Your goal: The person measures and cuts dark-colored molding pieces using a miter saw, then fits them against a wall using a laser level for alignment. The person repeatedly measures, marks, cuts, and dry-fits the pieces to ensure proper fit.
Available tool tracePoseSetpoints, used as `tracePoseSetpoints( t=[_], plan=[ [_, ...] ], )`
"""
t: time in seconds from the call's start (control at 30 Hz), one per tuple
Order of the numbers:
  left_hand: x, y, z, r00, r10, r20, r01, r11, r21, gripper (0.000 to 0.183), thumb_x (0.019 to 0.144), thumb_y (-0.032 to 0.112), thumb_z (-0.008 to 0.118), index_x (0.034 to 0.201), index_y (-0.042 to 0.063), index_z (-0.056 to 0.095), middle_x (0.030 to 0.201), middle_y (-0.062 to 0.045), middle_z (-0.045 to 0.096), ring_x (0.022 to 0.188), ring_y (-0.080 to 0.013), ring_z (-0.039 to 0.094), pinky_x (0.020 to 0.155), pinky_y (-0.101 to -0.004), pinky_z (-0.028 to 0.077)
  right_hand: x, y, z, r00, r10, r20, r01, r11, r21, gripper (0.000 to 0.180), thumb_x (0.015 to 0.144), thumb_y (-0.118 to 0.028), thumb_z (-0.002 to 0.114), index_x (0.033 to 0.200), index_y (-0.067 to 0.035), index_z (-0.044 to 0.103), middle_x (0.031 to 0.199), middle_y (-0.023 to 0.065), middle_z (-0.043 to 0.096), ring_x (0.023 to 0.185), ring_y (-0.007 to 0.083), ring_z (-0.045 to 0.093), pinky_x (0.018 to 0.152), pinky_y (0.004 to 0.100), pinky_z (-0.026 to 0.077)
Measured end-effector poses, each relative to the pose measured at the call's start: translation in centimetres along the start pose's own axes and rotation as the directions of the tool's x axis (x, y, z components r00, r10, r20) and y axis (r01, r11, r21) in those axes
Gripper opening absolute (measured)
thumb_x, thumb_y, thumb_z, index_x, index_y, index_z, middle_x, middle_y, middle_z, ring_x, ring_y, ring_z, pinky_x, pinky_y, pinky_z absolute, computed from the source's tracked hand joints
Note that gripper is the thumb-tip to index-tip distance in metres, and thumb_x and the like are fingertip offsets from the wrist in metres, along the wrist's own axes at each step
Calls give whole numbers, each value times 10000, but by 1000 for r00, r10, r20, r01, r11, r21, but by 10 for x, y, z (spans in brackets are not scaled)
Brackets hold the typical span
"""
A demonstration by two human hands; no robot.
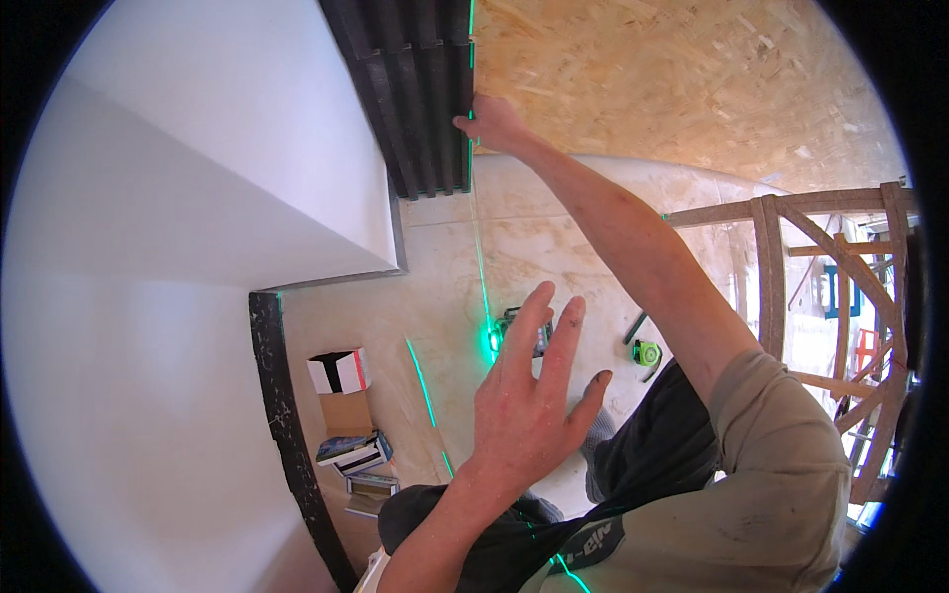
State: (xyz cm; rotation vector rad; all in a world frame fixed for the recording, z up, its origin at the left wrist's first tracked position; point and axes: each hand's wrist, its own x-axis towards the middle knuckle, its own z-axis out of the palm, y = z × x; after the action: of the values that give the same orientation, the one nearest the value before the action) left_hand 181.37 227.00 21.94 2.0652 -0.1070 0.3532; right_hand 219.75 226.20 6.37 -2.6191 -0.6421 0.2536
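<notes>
At the top, my right hand holds the edge of a dark slatted wall panel, its thumb over the outer slat; the other fingers are partly hidden. A green laser line runs down this edge. My left hand is raised in the middle, palm down, fingers apart, holding nothing. Behind its fingers, partly covered, a laser level on the floor gives off bright green light. A green tape measure lies on the floor right of it, beside a short dark bar.
OSB board covers the wall right of the slats. A white wall corner juts in at left. Opened boxes and packaging lie on the floor at lower left. A wooden frame stands at right. My feet are below my left hand.
</notes>
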Motion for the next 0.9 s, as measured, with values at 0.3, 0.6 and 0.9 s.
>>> tracePoseSetpoints(
  t=[0.3,0.6,0.9],
  plan=[
    [5,-5,4,999,-34,20,33,999,41,771,827,137,876,1502,22,521,1550,-231,463,1231,-373,655,906,-413,615,5,5,12,990,-62,-128,66,997,30,511,902,-400,749,1024,95,718,992,342,723,1001,498,710,888,547,566],
    [3,-2,1,999,-37,-4,37,999,32,775,829,135,873,1513,48,520,1545,-227,471,1269,-387,635,904,-411,617,-5,4,10,994,-50,-95,52,999,10,508,923,-389,727,1073,96,709,1042,354,722,1023,506,707,909,554,569],
    [2,1,1,999,-36,4,36,999,35,774,822,125,879,1498,18,518,1544,-231,470,1236,-377,647,939,-429,596,-4,0,14,985,-43,-169,59,994,91,515,955,-381,723,1142,97,684,1101,343,720,1082,494,696,948,552,556]
  ],
)
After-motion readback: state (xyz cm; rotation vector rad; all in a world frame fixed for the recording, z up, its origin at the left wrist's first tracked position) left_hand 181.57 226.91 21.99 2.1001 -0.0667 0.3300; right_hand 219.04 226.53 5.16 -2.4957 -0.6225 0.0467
